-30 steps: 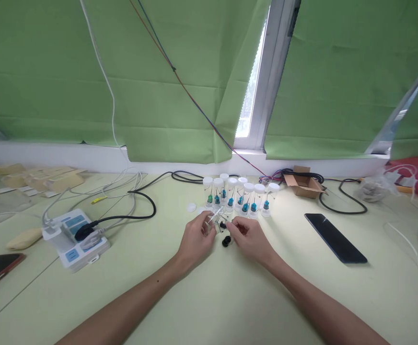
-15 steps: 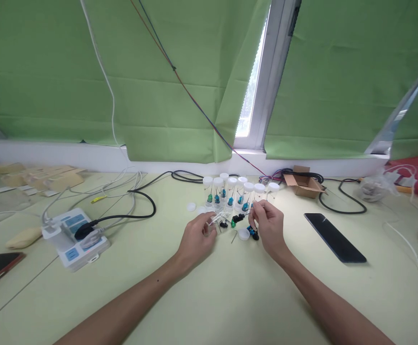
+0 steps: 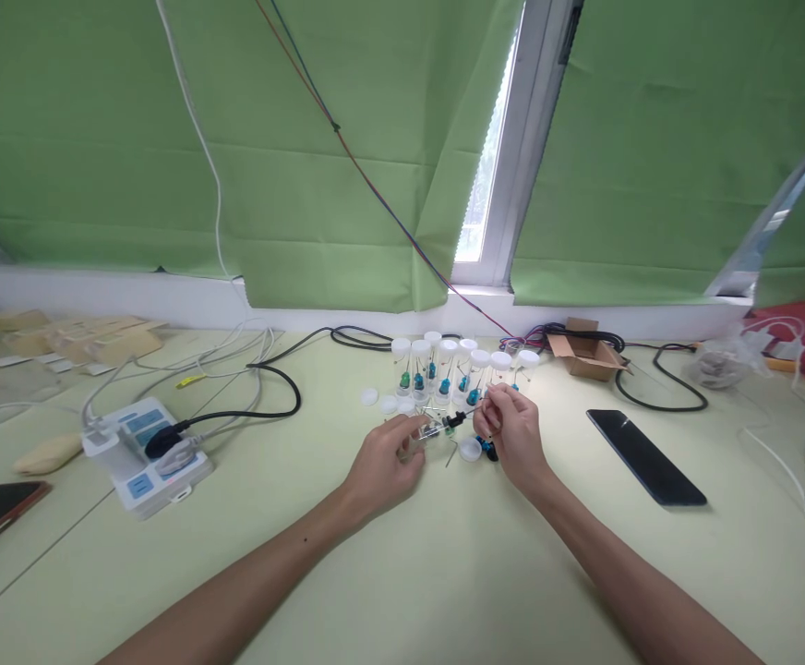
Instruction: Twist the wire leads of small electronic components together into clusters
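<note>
My left hand (image 3: pixel 387 464) is closed around a small clear vial (image 3: pixel 431 429), tilted with its mouth to the right. In my right hand (image 3: pixel 511 432), the fingertips pinch a thin metal stem with a black end piece (image 3: pixel 456 419). That black end is at the vial's mouth; I cannot tell whether it is inside. Behind my hands stand several clear vials with white caps (image 3: pixel 448 347), holding blue or green pieces (image 3: pixel 445 385) on thin stems. A loose white cap (image 3: pixel 470 450) lies between my hands, beside dark blue and black pieces (image 3: pixel 490 452). A bent metal stem (image 3: pixel 451 454) lies nearby.
More white caps (image 3: pixel 369 397) lie left of the vials. A power strip (image 3: pixel 140 489) with plugs and cables stands at left. At right are a black phone (image 3: pixel 644 457) and an open cardboard box (image 3: pixel 588 358). Black cable (image 3: pixel 686 406) loops behind the phone.
My right hand has moved slightly left and down, bringing the black end piece to the vial's mouth. My left hand has shifted slightly right with the vial.
</note>
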### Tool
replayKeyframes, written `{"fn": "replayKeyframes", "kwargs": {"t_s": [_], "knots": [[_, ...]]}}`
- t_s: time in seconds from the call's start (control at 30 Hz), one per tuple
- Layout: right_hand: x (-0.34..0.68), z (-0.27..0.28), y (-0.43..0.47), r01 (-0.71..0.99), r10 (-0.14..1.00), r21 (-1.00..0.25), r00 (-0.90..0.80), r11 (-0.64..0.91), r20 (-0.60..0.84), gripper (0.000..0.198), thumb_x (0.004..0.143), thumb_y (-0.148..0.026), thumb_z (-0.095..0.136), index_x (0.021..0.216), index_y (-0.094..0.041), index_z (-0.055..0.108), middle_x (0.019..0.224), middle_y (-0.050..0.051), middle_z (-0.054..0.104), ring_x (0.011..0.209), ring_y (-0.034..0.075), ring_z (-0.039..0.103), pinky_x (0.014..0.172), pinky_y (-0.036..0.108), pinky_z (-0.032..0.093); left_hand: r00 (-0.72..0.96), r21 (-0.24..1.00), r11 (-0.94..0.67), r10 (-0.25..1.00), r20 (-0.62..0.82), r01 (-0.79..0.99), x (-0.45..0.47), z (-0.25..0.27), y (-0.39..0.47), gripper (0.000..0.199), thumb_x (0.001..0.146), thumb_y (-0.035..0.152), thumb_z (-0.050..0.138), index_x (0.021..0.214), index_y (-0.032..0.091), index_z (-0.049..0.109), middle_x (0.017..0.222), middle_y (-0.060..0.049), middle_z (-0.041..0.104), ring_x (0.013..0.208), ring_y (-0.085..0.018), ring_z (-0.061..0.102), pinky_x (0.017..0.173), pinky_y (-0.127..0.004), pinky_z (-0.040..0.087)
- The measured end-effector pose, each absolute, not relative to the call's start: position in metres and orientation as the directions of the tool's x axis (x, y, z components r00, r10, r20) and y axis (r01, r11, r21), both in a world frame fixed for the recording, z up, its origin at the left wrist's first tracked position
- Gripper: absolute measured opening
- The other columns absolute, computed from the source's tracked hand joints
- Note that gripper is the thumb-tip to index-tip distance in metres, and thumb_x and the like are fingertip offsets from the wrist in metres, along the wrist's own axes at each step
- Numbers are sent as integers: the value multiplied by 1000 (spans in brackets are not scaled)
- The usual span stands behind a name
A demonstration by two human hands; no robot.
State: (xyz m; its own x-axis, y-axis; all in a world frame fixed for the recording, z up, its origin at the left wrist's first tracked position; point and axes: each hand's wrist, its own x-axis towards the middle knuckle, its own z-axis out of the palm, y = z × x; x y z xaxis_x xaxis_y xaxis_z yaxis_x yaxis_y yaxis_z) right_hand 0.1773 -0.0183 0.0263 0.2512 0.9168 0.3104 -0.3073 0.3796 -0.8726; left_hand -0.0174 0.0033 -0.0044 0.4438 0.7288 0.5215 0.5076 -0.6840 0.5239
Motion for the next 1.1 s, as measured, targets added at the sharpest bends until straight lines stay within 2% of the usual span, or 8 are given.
{"fn": "replayKeyframes", "kwargs": {"t_s": [0.2, 0.47, 0.77, 1.1], "knots": [[176, 19, -17, -262, 932, -896, 169, 357, 322, 38, 86, -40, 63, 61, -19, 45, 51, -8, 35, 40, 8, 44, 43, 23, 31, 442, 526, -691, 722, 533, 495, -17, -5, 3, 41, 77, 11, 52, 115, 20, 64, 87, -4, 66, 68, -14, 55, 63, -26, 47], [173, 19, -18, -194, 940, -921, 114, 338, 321, 39, 84, -47, 66, 63, -19, 49, 52, -7, 42, 40, 7, 41, 43, 23, 32, 419, 533, -688, 724, 548, 493, -17, -8, 4, 40, 78, 12, 52, 116, 20, 63, 84, -3, 67, 69, -15, 56, 64, -27, 48], [172, 18, -20, -94, 938, -935, 104, 342, 332, 33, 83, -44, 67, 66, -18, 54, 49, -5, 50, 41, 8, 41, 42, 22, 33, 396, 525, -690, 719, 571, 498, -17, -7, 3, 39, 78, 11, 53, 115, 20, 63, 84, -3, 66, 67, -14, 56, 64, -26, 48], [170, 14, -21, -4, 922, -926, 91, 377, 376, 29, 84, -42, 67, 71, -18, 58, 49, -5, 49, 40, 8, 42, 41, 22, 33, 403, 535, -698, 714, 573, 476, -16, -9, 3, 43, 75, 7, 54, 116, 20, 62, 86, -2, 67, 65, -13, 53, 63, -26, 47]]}}
